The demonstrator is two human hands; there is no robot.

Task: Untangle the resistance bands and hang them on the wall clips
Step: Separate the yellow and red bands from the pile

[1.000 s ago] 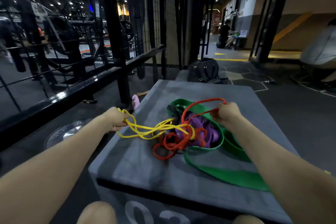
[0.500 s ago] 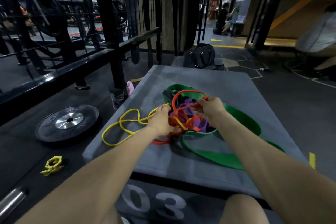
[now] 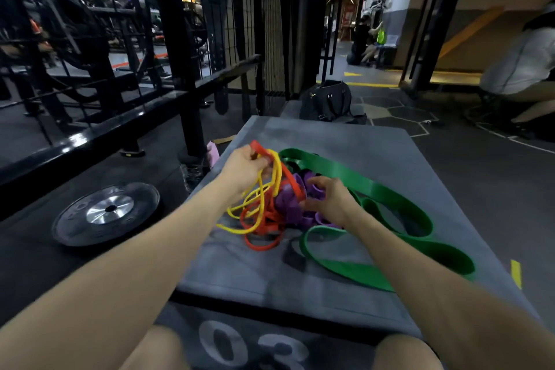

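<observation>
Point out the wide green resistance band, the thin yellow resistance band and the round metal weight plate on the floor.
wide green resistance band (image 3: 390,194), head view, on the flat strap right of the right hand.
thin yellow resistance band (image 3: 237,231), head view, on its lowest loop.
round metal weight plate (image 3: 109,209), head view, on the shiny hub.
</observation>
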